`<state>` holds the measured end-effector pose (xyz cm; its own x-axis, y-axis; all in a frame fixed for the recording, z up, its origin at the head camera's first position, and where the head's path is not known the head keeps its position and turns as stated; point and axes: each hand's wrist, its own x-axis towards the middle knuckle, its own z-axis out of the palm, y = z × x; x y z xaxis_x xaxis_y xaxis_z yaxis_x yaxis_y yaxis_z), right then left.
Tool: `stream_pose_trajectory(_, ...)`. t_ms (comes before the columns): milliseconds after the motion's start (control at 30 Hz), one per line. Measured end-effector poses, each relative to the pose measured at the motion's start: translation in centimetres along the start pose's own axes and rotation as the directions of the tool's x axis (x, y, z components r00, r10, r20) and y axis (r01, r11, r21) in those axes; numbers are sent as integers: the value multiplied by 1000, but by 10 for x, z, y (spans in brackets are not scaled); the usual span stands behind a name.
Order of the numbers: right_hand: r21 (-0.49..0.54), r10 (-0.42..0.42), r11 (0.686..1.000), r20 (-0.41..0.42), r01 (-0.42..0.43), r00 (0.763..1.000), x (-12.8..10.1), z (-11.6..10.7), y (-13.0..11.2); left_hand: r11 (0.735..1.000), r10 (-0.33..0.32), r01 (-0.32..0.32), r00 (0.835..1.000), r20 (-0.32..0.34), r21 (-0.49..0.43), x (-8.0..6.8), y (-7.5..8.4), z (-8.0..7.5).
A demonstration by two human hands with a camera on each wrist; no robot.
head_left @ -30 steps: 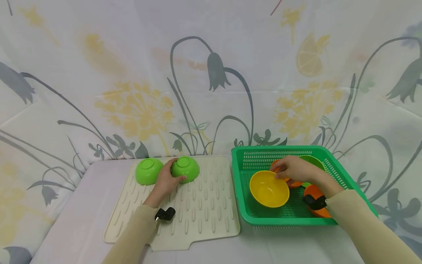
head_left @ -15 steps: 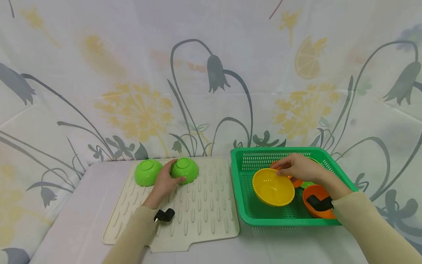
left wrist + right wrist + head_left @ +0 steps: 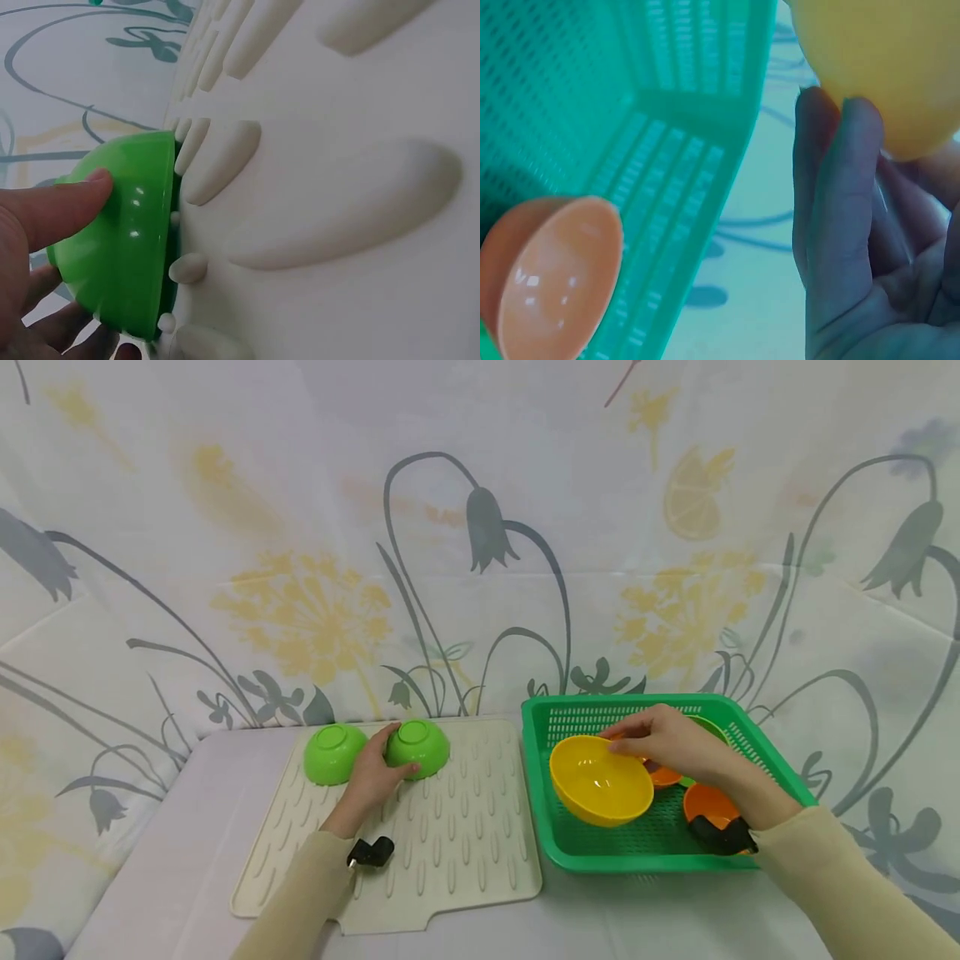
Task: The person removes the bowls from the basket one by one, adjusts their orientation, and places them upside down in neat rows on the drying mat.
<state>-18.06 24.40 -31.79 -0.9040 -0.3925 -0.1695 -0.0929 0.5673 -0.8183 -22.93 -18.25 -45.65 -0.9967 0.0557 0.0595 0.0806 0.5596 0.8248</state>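
Worktop (image 3: pixel 187 893): it carries the mat on my left and the basket on my right, both close in front of me.
Drying mat (image 3: pixel 465 852): cream and ribbed, lying flat; the raised ribs keep an upturned rim off the surface, which is why the bowls on it sit mouth down.
Right hand (image 3: pixel 675 745): my fingers curl over the far rim of the yellow bowl (image 3: pixel 600 789) and grip it, so I hold it tilted with its mouth facing me (the right wrist view shows my fingertips (image 3: pixel 840 150) against its outer wall). It is above the front left part of the basket, just inside the near wall; whether it touches the floor I cannot tell.
Green basket (image 3: pixel 622 860): a perforated tray holding the other bowls together; two orange bowls (image 3: pixel 708 806) lie beside my wrist, and a green one sits behind my hand, mostly hidden.
Left hand (image 3: pixel 375 777): my thumb and fingers wrap the side of the right green bowl (image 3: pixel 417 747) and steady it upside down at the mat's far edge; the left wrist view shows my thumb (image 3: pixel 67 202) pressed on its wall and the rim against the ribs.
Left green bowl (image 3: pixel 333 753): also upside down, just beside the one I hold, on the far left corner of the mat.
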Motion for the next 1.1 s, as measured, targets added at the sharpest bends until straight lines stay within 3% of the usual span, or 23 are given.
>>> stream_pose_trajectory(300, 12, 52, 999, -152, -50, 987, -4, 25, -21, 997, 61, -62, 998, -22, -37, -11, 7, -7)
stream_pose_trajectory(433, -17, 46, 999, -175, -49, 984, -4, 35, -27, 987, 160, -161, 986, -44, -12, -21, 17, -8)
stream_pose_trajectory(600, 12, 23, 1000, -156, -22, 987, -3, 50, -33, 953, 297, -300, 953, -49, -48, -39, 37, -5)
stream_pose_trajectory(833, 61, 17, 998, -139, -8, 990, 0, 73, -37, 908, 417, -412, 907, 59, -82, -65, 65, 3)
stream_pose_trajectory(1100, 100, 11, 995, -139, 3, 990, 8, 89, -37, 889, 439, -393, 878, 193, -235, -85, 76, 13)
